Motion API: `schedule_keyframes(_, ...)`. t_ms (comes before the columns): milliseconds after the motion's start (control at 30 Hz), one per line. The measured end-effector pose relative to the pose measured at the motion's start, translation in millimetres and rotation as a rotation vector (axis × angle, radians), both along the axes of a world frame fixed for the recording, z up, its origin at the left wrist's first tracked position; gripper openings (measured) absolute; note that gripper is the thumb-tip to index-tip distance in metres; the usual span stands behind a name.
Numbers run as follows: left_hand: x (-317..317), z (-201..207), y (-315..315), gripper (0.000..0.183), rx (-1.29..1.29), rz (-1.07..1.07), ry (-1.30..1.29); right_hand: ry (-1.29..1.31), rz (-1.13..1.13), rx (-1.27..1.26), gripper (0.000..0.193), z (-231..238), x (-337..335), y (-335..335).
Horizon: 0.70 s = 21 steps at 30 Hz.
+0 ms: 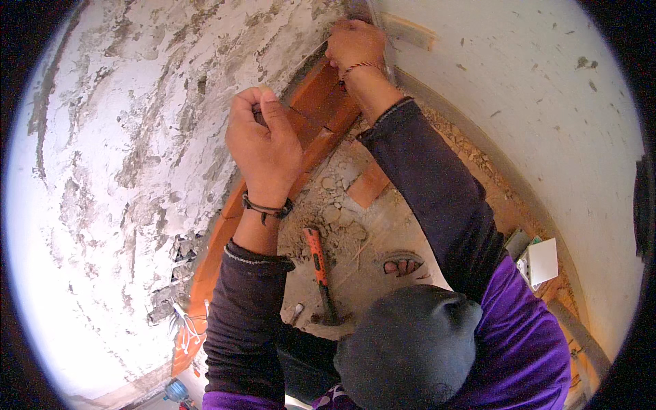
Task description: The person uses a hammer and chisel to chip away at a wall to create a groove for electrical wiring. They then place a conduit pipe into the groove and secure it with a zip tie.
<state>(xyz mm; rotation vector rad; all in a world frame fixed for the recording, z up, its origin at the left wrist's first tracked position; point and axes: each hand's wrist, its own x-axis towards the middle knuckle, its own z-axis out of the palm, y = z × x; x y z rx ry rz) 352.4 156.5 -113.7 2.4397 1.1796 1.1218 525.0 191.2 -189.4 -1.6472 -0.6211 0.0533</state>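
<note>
My left hand [263,140] is raised beside the rough plastered wall [137,116], its thumb and fingers pinched together. Whatever it grips, if anything, is too small to make out. Farther off, my right hand [359,48] is closed in the corner where the two walls meet; its fingertips are mostly hidden. Below both hands, a course of orange-red bricks [318,102] runs along the foot of the plastered wall. A loose brick piece [369,183] lies on the dusty floor near my right forearm.
A hammer [318,266] with an orange handle lies on the floor among rubble [335,212]. A sandalled foot [403,265] stands to its right. White cables [188,324] hang at the left wall. A white box [540,263] sits by the smooth right wall [533,102]. A dark cap [410,348] blocks the lower middle.
</note>
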Motion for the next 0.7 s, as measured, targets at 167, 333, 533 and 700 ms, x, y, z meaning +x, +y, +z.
schedule_keyframes(167,1.5,0.0,0.4,0.024,0.027,-0.044,-0.013,-0.258,-0.038,-0.13,0.037,10.1,6.8,-9.7)
schedule_keyframes(333,0.0,-2.7,1.1,0.021,0.066,-0.072,-0.025,-0.422,-0.007,-0.193,0.034,30.3,-12.4,0.7)
schedule_keyframes(533,-16.9,-3.6,-6.2,0.023,-0.008,-0.057,-0.004,-0.289,0.066,-0.003,0.029,10.4,-28.2,-30.1)
schedule_keyframes(700,-37.0,-13.9,-14.8,0.025,-0.032,-0.076,0.021,-0.336,0.12,-0.016,0.028,15.7,-10.5,-13.4)
